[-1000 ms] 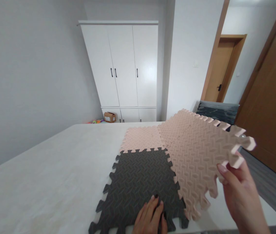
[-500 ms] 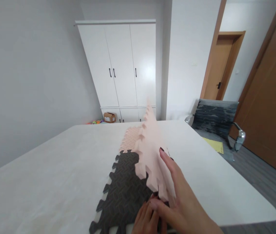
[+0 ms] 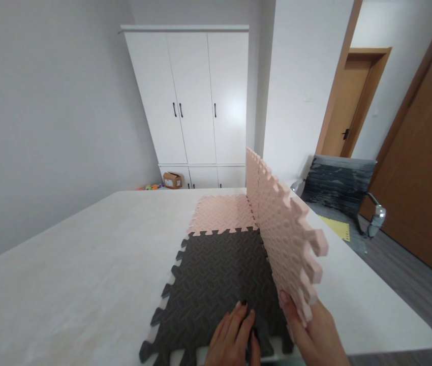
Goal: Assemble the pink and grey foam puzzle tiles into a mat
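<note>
Left hand [image 3: 233,335] flat on dark mat [image 3: 219,284], right hand [image 3: 315,335] gripping upturned pink mat [image 3: 280,234] — wrists cut off

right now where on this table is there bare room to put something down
Bare: the wide stretch of the white table left of the dark gray mat, and the strip right of the raised pink mat out to the table's right edge. Crowded: the near edge, where the left hand presses the gray mat and the right hand holds the pink one.
</note>
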The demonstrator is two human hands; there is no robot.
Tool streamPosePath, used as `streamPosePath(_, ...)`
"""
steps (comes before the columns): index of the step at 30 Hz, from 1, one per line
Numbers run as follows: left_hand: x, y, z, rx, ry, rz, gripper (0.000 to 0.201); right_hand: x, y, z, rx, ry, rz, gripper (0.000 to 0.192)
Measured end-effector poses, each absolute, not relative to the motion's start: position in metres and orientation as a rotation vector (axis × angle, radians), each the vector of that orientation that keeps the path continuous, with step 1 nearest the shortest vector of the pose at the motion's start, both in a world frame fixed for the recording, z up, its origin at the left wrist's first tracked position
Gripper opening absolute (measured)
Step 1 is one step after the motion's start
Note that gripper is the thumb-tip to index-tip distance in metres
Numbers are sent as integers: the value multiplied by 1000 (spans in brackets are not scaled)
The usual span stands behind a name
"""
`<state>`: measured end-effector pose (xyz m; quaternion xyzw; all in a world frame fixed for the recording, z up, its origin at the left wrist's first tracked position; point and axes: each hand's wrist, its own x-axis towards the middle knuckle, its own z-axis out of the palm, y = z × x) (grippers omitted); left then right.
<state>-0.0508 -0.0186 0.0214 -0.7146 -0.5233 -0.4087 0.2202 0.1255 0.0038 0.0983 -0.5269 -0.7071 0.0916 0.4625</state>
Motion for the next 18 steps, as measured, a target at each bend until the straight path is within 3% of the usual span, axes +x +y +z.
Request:
streamPosePath(5,-49,-20,23,-1978,-1497,-1137,36,159,2,100,-1549,-1345,468,47)
streamPosePath(18,-52,-17,32,-1977,-1440,-1085,37,245,42,103,-1583,-1019,642,41)
